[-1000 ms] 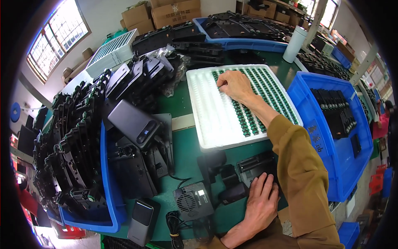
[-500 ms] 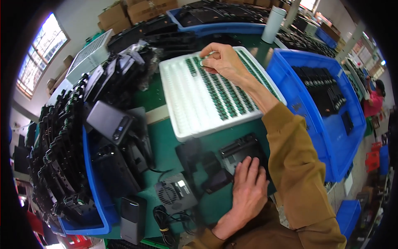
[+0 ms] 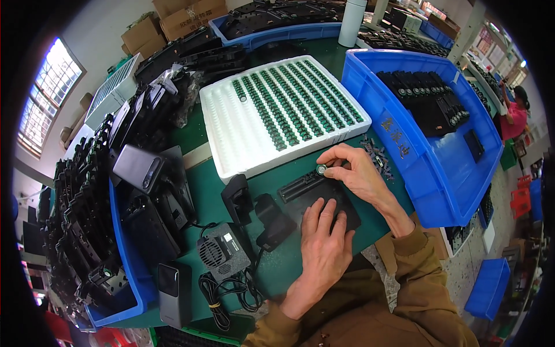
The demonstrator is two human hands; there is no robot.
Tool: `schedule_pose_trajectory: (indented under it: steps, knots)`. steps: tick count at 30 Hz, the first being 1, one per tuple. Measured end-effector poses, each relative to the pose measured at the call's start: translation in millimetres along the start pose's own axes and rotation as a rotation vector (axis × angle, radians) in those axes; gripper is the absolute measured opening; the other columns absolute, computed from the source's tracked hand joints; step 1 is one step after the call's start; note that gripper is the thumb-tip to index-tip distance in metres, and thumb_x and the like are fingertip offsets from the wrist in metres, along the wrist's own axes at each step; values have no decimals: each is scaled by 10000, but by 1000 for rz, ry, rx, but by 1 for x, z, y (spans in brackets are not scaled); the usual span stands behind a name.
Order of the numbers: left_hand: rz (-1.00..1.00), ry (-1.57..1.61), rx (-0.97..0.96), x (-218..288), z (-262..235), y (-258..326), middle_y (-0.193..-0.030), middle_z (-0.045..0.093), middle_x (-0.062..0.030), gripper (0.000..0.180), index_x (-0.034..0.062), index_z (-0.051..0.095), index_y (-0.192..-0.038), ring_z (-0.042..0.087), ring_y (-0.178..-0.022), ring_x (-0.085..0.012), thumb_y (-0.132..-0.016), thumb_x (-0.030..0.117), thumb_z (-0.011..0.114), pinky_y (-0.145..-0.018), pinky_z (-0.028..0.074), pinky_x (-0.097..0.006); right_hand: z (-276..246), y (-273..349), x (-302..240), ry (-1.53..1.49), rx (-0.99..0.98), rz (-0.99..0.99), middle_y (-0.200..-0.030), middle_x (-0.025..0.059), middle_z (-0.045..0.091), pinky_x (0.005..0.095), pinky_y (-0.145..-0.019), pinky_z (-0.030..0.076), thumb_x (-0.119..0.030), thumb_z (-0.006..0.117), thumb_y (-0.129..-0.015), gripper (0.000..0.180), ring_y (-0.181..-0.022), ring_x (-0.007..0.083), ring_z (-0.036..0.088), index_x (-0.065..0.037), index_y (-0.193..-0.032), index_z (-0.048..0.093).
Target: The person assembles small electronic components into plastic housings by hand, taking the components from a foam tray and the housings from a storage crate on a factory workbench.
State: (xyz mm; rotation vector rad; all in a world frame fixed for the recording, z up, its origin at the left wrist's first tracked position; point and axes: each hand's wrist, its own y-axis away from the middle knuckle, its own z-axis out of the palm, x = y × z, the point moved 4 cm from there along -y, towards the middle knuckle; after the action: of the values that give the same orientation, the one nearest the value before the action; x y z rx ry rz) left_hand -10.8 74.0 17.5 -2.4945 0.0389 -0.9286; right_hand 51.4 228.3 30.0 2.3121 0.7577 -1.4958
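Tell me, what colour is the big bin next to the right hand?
The bin is bright blue, seen in the head view.

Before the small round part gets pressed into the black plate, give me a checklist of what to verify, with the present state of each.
1. Right hand pinches the small round part between its fingertips: ok.
2. Part sits over the ribbed upper end of the black plate: ok; whether it is seated, cannot tell.
3. Left hand lies flat on the plate, steadying it: ok.
4. White tray of green parts is close behind the plate, many rows filled: ok.
5. Loose small parts lie beside the right hand, near the blue bin: ok, apart from the plate.
6. Which way up the part faces: cannot tell.
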Motion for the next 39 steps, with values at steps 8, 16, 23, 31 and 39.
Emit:
schedule_pose_trajectory:
  steps: [8, 16, 23, 31, 39]
  knots:
    - [-8, 21, -26, -3, 3, 1, -1307, 530, -203, 408, -34, 668, -1086, 458, -1266, -416, -710, 79, 776, -1049, 395, -576, 1, 6, 8, -13, 51, 21, -928, 22, 614, 232, -689, 475, 11, 712, -813, 192, -757, 83, 567, 2, -1005, 716]
    - [-19, 5, -32, -2, 0, -3, -1298, 552, -190, 400, -21, 671, -1080, 473, -1259, -417, -705, 64, 783, -1022, 428, -533, -1, 1, 12, -72, 3, 88, -930, 14, 615, 234, -712, 485, 29, 703, -812, 219, -763, 87, 568, -14, -1026, 725]
    - [-32, -17, -35, 1, -2, -4, -1296, 573, -171, 393, 2, 679, -1075, 485, -1259, -409, -702, 50, 793, -1004, 454, -486, 0, 1, 12, -6, 1, -103, -938, 23, 629, 244, -721, 486, 16, 665, -849, 224, -783, 105, 584, -23, -1058, 733]
    - [-45, -13, -44, 0, -1, -2, -1304, 569, -166, 397, 7, 680, -1074, 481, -1264, -405, -697, 47, 797, -1007, 453, -480, 2, 6, 9, -16, 53, -2, -961, 32, 659, 243, -721, 493, 24, 668, -852, 194, -789, 95, 611, -7, -1030, 739]
    - [-48, -13, -56, 0, 0, -4, -1306, 570, -170, 401, 5, 684, -1072, 482, -1266, -407, -689, 41, 797, -1008, 455, -479, 0, 5, 19, -149, 53, 16, -953, 30, 677, 225, -725, 507, 32, 684, -840, 185, -811, 86, 632, 11, -1015, 740]
